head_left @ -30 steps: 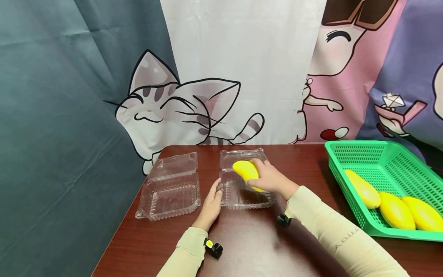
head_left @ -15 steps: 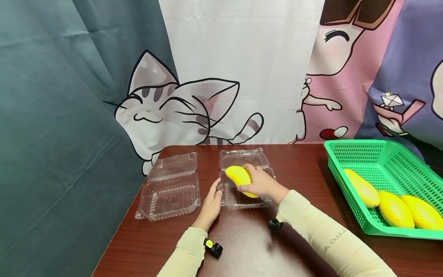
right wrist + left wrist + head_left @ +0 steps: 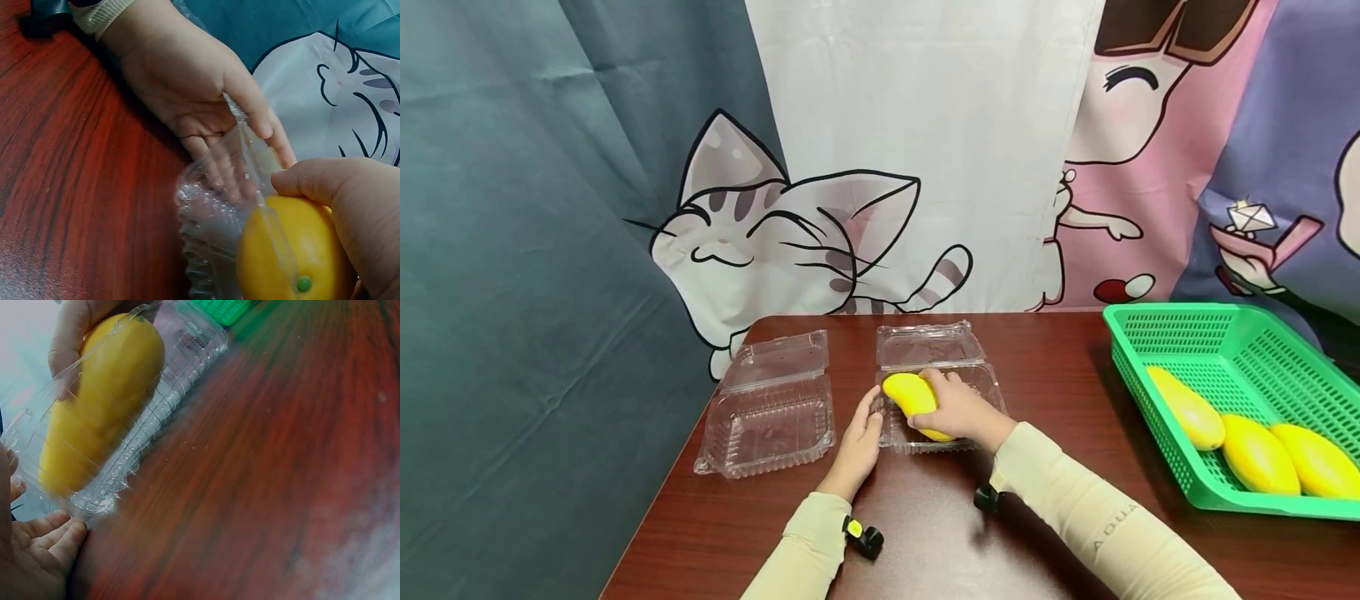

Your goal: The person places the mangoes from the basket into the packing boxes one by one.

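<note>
My right hand [image 3: 958, 407] grips a yellow mango [image 3: 910, 395], its thumb over the near side. The mango tilts down inside the right-hand clear plastic clamshell box [image 3: 985, 383], close over its floor at the left side. A small green stem spot [image 3: 304, 284] shows on its end in the right wrist view. My left hand [image 3: 859, 442] rests against that box's left wall, fingers extended along the outside; the fingers [image 3: 53, 537] lie low at the box's corner in the left wrist view. The box's lid [image 3: 928, 343] is laid back away from me.
A second lidded clear box [image 3: 778, 425] stands unfolded to the left. On the right, a green plastic basket [image 3: 1206, 500] holds several mangoes [image 3: 1258, 454]. The reddish-brown table [image 3: 925, 525] meets a cartoon-printed curtain [image 3: 1000, 167] at the back.
My right hand has carried the mango left and down, lower into the right-hand box. My left hand has stayed at the box's left wall.
</note>
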The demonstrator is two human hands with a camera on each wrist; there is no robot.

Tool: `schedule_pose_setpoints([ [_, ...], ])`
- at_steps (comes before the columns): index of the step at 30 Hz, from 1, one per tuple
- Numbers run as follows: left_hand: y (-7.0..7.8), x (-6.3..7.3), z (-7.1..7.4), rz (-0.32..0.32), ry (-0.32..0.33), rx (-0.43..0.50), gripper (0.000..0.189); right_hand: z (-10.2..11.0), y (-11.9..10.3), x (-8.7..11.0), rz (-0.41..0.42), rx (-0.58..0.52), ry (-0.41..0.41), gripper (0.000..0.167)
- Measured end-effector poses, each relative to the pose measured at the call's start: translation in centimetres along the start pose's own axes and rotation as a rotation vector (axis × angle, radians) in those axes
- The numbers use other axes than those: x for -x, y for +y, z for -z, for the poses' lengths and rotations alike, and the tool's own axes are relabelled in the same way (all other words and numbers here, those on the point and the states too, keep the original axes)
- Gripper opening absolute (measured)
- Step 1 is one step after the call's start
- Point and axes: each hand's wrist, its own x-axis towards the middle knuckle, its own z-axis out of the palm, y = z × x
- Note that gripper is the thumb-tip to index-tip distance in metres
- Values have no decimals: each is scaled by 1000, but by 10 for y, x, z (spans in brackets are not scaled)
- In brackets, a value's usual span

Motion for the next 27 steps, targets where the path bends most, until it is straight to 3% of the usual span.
schedule_pose_setpoints([
  [19,1,1,-1,-17,-36,33,49,-15,6,2,-38,7,8,94],
  [27,0,1,-1,-38,-20,40,49,0,7,4,-16,-5,15,97],
])
